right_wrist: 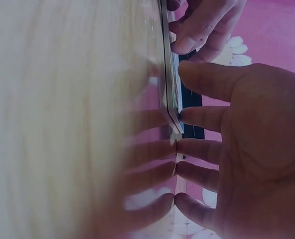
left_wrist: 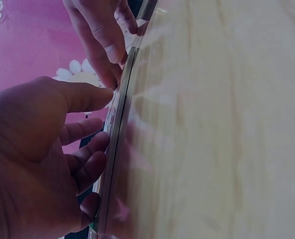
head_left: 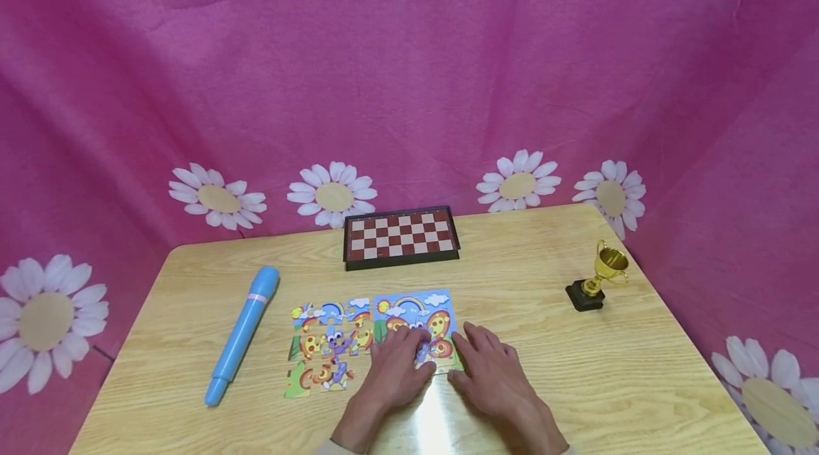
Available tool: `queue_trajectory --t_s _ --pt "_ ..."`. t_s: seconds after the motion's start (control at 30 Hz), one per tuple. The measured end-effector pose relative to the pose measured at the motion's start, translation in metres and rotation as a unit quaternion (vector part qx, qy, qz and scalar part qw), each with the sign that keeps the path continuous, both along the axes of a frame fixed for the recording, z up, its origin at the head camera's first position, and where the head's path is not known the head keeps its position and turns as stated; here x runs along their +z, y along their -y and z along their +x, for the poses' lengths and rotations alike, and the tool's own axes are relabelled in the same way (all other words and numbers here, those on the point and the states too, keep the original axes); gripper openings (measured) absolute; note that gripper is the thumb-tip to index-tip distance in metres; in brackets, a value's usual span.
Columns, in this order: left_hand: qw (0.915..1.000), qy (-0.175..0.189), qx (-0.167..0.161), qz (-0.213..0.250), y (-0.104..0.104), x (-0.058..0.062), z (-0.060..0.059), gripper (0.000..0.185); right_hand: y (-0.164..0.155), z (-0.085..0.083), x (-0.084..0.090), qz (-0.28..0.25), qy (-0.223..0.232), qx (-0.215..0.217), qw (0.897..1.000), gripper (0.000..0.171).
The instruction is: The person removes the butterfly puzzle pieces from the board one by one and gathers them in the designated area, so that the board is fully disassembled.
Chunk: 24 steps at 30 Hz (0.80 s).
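A cartoon jigsaw puzzle in a board (head_left: 409, 304) lies flat near the table's front, showing a rainbow, sun and butterfly. My left hand (head_left: 395, 370) rests over its lower left part, palm down, with fingertips on the picture. At the board's right edge is my right hand (head_left: 494, 373), fingers spread. The right wrist view has its index fingertip by the board's corner (right_wrist: 177, 124) and the other fingertips on the tabletop. Left of the board lie several loose puzzle pieces (head_left: 338, 345), set out in rows. What lies under the left palm is hidden.
A folded chessboard (head_left: 402, 236) stands behind the puzzle. To the left lies a thick blue marker-shaped tube (head_left: 242, 334). A gold trophy cup (head_left: 606, 266) on a black base stands at the right. Pink flowered cloth (head_left: 409, 85) hangs behind the wooden table (head_left: 640, 377).
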State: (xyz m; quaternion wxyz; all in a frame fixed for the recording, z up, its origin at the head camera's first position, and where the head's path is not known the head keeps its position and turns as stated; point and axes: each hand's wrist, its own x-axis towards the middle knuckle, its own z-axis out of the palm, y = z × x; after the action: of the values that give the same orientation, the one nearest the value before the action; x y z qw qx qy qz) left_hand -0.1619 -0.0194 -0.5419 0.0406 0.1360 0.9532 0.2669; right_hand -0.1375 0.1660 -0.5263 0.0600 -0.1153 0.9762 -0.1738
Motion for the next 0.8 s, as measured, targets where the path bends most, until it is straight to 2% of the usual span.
queue_trajectory --t_s 0.4,0.57,0.8 --pt "0.9999 0.001 0.002 -0.014 -0.0024 -0.0025 -0.0012 0.037 0.0006 -0.0009 -0.001 0.034 -0.029 0.002 0.999 0.048" --pt "0.9999 0.01 0.007 -0.01 -0.0043 -0.0012 -0.0029 0.037 0.0024 -0.003 -0.0001 0.032 -0.021 -0.007 0.999 0.046" --pt "0.9999 -0.002 0.013 0.004 -0.0056 -0.0017 -0.0033 0.034 0.0049 -0.0043 0.0001 0.032 -0.012 -0.014 0.999 0.046"
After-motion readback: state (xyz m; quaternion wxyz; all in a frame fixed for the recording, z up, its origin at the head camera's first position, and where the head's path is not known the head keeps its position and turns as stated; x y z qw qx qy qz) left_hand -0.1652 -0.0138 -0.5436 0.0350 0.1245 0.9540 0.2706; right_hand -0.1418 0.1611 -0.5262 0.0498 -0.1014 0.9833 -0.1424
